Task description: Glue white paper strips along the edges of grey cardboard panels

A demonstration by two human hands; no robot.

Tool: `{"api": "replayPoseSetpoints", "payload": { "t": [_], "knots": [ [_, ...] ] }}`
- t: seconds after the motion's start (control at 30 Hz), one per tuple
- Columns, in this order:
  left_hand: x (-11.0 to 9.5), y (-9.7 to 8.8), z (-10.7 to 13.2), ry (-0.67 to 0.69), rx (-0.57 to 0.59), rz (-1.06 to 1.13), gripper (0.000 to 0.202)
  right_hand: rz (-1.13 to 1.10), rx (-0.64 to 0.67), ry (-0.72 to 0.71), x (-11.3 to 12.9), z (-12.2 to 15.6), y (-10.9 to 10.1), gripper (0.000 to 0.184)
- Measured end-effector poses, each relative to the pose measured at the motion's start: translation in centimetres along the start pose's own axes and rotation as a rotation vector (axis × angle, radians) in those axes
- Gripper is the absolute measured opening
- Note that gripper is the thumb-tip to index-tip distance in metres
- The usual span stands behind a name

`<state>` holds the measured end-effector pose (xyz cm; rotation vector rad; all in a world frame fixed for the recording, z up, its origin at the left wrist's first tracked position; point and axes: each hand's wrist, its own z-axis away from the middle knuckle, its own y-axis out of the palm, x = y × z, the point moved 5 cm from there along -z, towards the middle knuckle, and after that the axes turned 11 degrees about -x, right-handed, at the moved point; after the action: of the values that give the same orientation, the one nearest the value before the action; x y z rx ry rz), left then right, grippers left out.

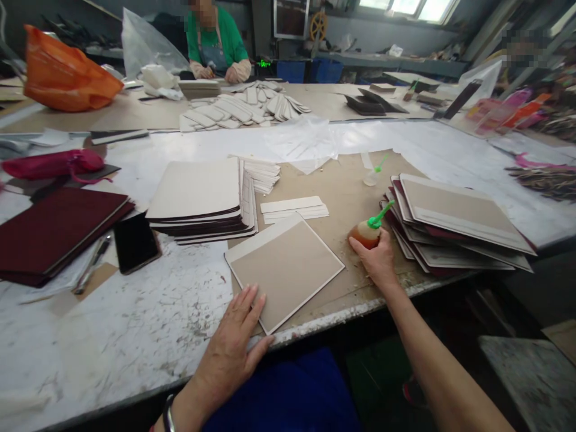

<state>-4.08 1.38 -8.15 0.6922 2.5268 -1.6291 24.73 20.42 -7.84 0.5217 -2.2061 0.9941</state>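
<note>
A beige rectangular panel with a pale border (288, 273) lies at an angle in front of me. My left hand (236, 336) rests on its near left corner, fingers stretched out and flat. Around a squeeze bottle (365, 234) of amber liquid with a green nozzle, the fingers of my right hand (378, 258) are wrapped. The bottle sits upright at the brown sheet, just right of the panel. Behind the panel are several narrow white strips (294, 208). A tall stack of cream panels (198, 189) stands to the left, its edges dark.
On the right, finished-looking panels (463, 216) are piled unevenly. A small clear bottle (371, 178) stands farther back. At left lie a phone (135, 243), pens (93, 264) and maroon panels (58, 231). Across the table a person in green (218, 45) works behind a heap of pale pieces (243, 108).
</note>
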Motion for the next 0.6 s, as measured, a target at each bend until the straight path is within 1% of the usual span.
{"api": "replayPoseSetpoints", "payload": {
  "t": [0.1, 0.17, 0.2, 0.23, 0.33, 0.43, 0.5, 0.53, 0.6],
  "knots": [
    [-0.2, 0.1, -0.1, -0.008, -0.009, -0.009, 0.059, -0.009, -0.059, -0.174, 1.7, 0.7, -1.4, 0.056],
    [-0.2, 0.2, -0.1, -0.012, -0.01, -0.008, 0.057, -0.024, -0.02, -0.258, 3.2, 1.8, -2.9, 0.055],
    [-0.2, 0.2, -0.1, -0.015, -0.012, -0.005, 0.056, -0.044, 0.032, -0.259, 3.9, 2.5, -3.6, 0.054],
    [-0.1, 0.3, -0.1, -0.018, -0.015, -0.001, 0.056, -0.068, 0.102, -0.232, 4.5, 3.3, -4.3, 0.054],
    [0.0, 0.1, 0.1, -0.008, -0.046, 0.026, 0.058, -0.132, 0.342, -0.068, 6.1, 6.1, -6.1, 0.053],
    [-0.7, -0.6, 0.3, -0.014, -0.098, 0.112, 0.062, -0.181, 0.535, 0.068, 7.9, 9.5, -7.2, 0.052],
    [-1.7, -0.9, 0.4, -0.088, -0.088, 0.285, 0.063, -0.22, 0.639, 0.13, 9.1, 11.9, -7.3, 0.051],
    [-2.2, -0.8, 0.3, -0.154, -0.05, 0.425, 0.063, -0.231, 0.674, 0.135, 9.6, 12.9, -7.3, 0.051],
    [-3.5, -0.3, 0.1, -0.327, 0.066, 0.812, 0.066, -0.226, 0.68, 0.082, 10.4, 14.5, -7.3, 0.053]
  ]
}}
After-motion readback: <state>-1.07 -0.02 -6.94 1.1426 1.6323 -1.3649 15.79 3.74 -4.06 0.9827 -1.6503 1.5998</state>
